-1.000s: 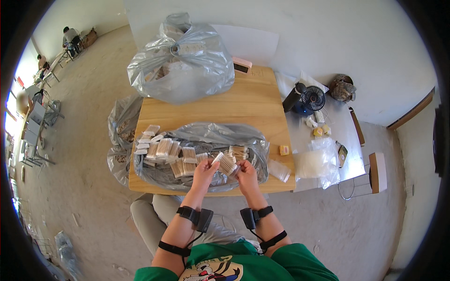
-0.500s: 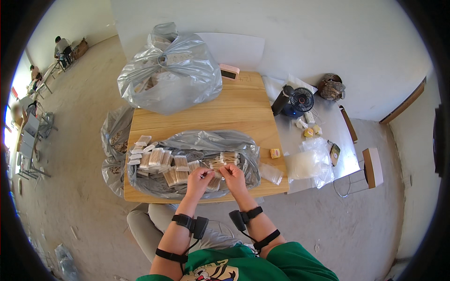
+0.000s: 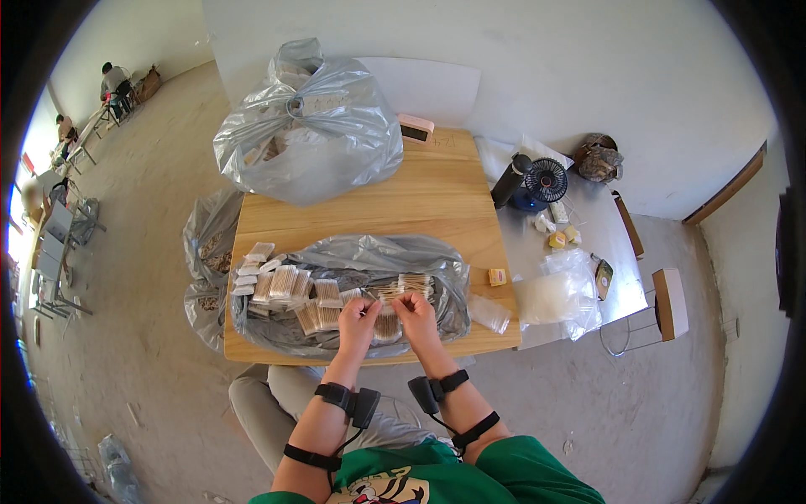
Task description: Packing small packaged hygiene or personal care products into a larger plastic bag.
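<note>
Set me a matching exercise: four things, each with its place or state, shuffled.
Things:
1. Fan
2. Tied bag
3. Swab bundles
4. Right hand

Places or states:
A. Fingers bent
B. On the metal table
C. On the spread grey bag
D. At the far end of the wooden table

Pairs: 1-B, 2-D, 3-C, 4-A

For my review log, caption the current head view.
Left hand and right hand close together over cotton-swab packs on a gray plastic bag across a wooden table.

Pale walls (image 3: 621,76) above a dusty floor (image 3: 143,311)! Bright light (image 3: 17,227) pours in far left, while a metal table (image 3: 623,291) flanks a wooden table (image 3: 445,202).
</note>
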A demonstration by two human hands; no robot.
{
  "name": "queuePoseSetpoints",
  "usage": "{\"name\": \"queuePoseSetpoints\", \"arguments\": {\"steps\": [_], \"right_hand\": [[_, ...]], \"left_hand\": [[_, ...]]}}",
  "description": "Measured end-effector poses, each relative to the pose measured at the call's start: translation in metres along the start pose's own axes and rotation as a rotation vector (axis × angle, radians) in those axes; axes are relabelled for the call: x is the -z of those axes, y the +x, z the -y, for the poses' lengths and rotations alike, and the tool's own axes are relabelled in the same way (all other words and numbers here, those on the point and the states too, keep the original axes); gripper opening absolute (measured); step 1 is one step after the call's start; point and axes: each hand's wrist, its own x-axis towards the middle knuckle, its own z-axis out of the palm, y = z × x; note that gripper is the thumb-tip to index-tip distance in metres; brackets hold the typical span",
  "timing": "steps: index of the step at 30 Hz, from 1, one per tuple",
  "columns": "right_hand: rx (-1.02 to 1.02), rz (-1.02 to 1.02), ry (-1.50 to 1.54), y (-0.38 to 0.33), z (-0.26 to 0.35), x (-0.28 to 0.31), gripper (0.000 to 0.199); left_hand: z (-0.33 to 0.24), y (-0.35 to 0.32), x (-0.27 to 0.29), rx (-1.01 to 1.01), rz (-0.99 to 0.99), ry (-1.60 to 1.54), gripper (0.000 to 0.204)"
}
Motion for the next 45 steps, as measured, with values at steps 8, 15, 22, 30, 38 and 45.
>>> {"name": "queuePoseSetpoints", "arguments": {"steps": [8,15,22,30,38,45], "right_hand": [[-0.054,-0.061,0.351,0.009,-0.005,-0.004,0.007],[-0.069,0.133,0.201,0.013,-0.007,0.004,0.006],[0.373,0.141,-0.205,0.022,0.003,-0.004,0.009],[0.022,0.142,0.150,0.020,-0.036,0.010,0.028],[-0.382,0.143,0.508,0.003,-0.017,0.004,0.032],[-0.223,0.024,0.217,0.020,-0.030,-0.001,0.025]], "left_hand": [[0.005,0.003,-0.006,0.038,-0.046,-0.091,0.012],[0.006,0.007,-0.004,0.131,-0.044,-0.303,0.008],[-0.001,0.006,-0.002,-0.138,-0.016,0.037,0.013],[0.014,0.015,0.004,0.008,0.056,-0.057,0.011],[0.020,0.002,-0.002,0.227,0.168,-0.516,0.015],[0.020,0.005,0.008,0.105,0.082,0.043,0.035]]}}
